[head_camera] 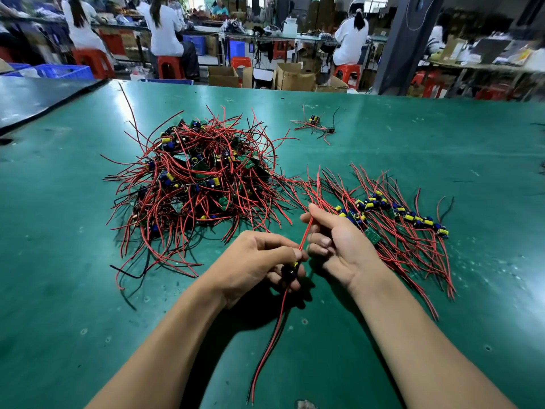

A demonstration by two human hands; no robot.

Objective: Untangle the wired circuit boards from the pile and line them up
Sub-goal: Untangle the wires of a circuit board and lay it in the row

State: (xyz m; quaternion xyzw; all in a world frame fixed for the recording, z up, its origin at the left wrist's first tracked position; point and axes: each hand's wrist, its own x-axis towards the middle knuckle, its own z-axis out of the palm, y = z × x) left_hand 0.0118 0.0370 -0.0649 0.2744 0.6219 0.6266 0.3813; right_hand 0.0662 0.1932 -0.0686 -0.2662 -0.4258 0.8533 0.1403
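Note:
A tangled pile of small green circuit boards (194, 184) with red and black wires lies left of centre on the green table (59, 261). To the right, a row of lined-up boards (395, 214) stretches with wires fanned out. My left hand (259, 261) grips one wired circuit board (290, 270); its red and black wires hang down toward me. My right hand (333, 240) pinches a red wire (305, 233) of that same board between thumb and fingers, just above the left hand.
A small separate clump of boards and wires (315, 125) lies farther back on the table. Beyond the far edge are cardboard boxes (295, 76), red stools, blue crates and seated people at other benches. A dark mat (35, 98) overlaps the left corner.

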